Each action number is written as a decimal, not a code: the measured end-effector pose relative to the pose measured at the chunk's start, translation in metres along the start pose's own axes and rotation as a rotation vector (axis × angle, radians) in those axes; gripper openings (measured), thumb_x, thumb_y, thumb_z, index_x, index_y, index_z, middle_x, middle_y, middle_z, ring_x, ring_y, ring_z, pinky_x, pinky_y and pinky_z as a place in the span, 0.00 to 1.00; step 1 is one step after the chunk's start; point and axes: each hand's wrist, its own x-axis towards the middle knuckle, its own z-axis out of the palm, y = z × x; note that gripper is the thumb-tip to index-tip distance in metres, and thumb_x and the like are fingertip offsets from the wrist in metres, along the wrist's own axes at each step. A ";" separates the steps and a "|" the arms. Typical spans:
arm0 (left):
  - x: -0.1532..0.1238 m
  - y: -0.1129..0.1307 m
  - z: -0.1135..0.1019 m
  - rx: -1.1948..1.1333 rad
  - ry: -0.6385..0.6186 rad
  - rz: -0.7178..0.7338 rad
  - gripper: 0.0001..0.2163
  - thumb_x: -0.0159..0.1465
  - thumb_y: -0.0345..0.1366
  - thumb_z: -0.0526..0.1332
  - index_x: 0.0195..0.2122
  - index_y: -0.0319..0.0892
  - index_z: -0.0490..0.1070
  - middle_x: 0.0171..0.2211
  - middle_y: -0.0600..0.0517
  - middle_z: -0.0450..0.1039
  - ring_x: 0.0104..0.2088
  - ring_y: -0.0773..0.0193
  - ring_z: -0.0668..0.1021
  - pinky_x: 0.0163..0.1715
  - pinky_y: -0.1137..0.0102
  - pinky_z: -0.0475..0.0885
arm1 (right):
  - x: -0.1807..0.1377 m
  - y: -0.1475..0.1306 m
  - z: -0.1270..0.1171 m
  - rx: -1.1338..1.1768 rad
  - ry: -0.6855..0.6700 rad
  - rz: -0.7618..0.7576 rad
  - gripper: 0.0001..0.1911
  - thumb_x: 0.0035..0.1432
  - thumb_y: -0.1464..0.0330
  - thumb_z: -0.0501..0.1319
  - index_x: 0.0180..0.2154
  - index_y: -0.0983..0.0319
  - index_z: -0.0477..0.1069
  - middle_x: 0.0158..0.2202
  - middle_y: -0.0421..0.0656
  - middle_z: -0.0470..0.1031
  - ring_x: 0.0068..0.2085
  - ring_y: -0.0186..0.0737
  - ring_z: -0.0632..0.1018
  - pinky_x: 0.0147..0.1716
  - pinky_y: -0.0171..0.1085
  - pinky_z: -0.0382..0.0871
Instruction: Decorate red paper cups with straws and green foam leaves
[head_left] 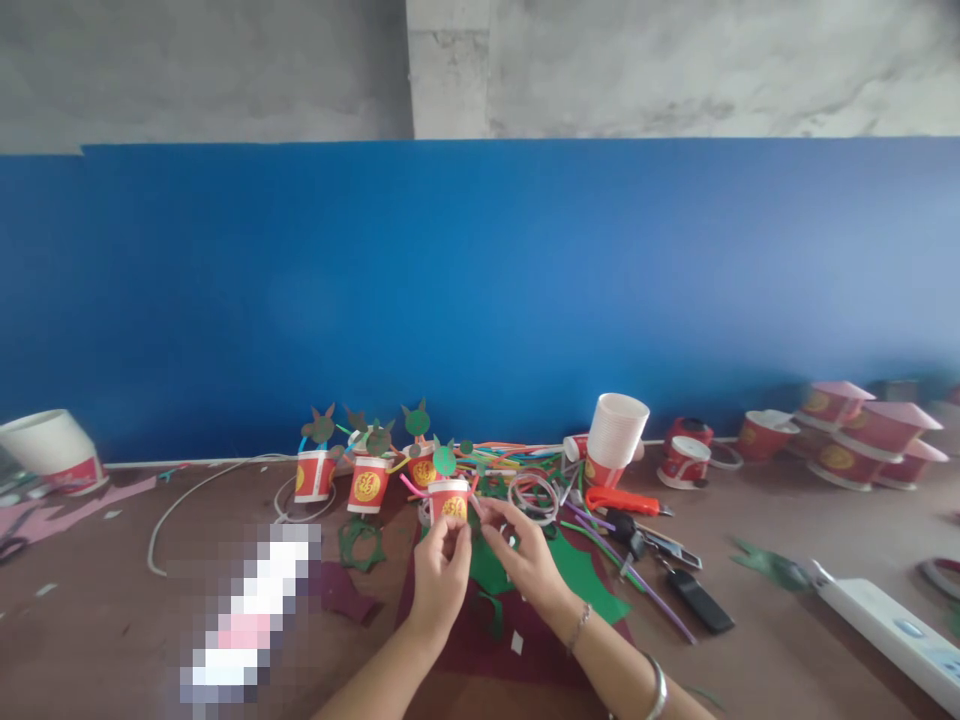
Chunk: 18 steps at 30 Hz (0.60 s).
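Note:
My left hand (444, 565) grips the lower part of a small red and white paper cup (448, 492) with a yellow emblem. A round green paper head (445, 459) with pointed ears stands above the cup's rim. Pink straw-like arms stick out at the cup's sides. My right hand (523, 555) is at the cup's right side, its thumb and fingertips closed around the pink arm there; the exact contact is small and partly hidden. Similar cup figures, including a brown-headed one (313, 475), stand behind to the left. Green paper scraps (581, 575) lie beneath my hands.
Stacked paper cups (616, 435) stand right of centre. An orange utility knife (622, 501), a black key fob (697, 598) and a white power strip (892, 625) lie to the right. Pink-topped cups (847, 460) stand far right. A blue wall panel (480, 290) backs the table.

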 end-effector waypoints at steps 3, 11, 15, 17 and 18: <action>-0.001 -0.001 0.001 0.037 -0.059 -0.008 0.09 0.61 0.39 0.56 0.28 0.40 0.68 0.22 0.53 0.67 0.23 0.66 0.71 0.22 0.74 0.65 | 0.001 0.003 0.000 -0.064 0.014 -0.057 0.06 0.54 0.67 0.57 0.31 0.62 0.71 0.28 0.41 0.73 0.29 0.36 0.71 0.29 0.33 0.66; 0.002 -0.005 -0.004 0.258 0.191 0.298 0.08 0.63 0.34 0.54 0.41 0.42 0.69 0.41 0.45 0.66 0.42 0.58 0.72 0.38 0.67 0.70 | 0.001 0.009 0.003 -0.031 0.095 0.022 0.09 0.57 0.64 0.56 0.30 0.63 0.69 0.28 0.43 0.73 0.27 0.36 0.70 0.28 0.34 0.66; 0.008 -0.015 -0.008 0.354 0.397 0.316 0.17 0.61 0.36 0.59 0.50 0.41 0.62 0.46 0.43 0.64 0.46 0.54 0.70 0.45 0.60 0.68 | 0.003 0.017 0.004 0.061 0.121 0.088 0.11 0.55 0.61 0.58 0.30 0.63 0.69 0.27 0.42 0.73 0.27 0.36 0.71 0.27 0.34 0.66; 0.010 -0.017 -0.009 0.361 0.450 0.304 0.20 0.59 0.38 0.61 0.51 0.41 0.60 0.46 0.42 0.64 0.46 0.54 0.69 0.45 0.59 0.68 | 0.004 0.020 0.004 0.121 0.121 0.124 0.12 0.53 0.60 0.60 0.30 0.63 0.69 0.28 0.43 0.73 0.27 0.35 0.71 0.27 0.34 0.66; 0.010 -0.016 -0.009 0.358 0.456 0.307 0.19 0.59 0.38 0.61 0.51 0.41 0.60 0.45 0.43 0.64 0.45 0.54 0.70 0.44 0.59 0.68 | 0.004 0.020 0.004 0.154 0.123 0.143 0.12 0.52 0.60 0.61 0.30 0.63 0.70 0.28 0.43 0.73 0.27 0.35 0.71 0.27 0.34 0.66</action>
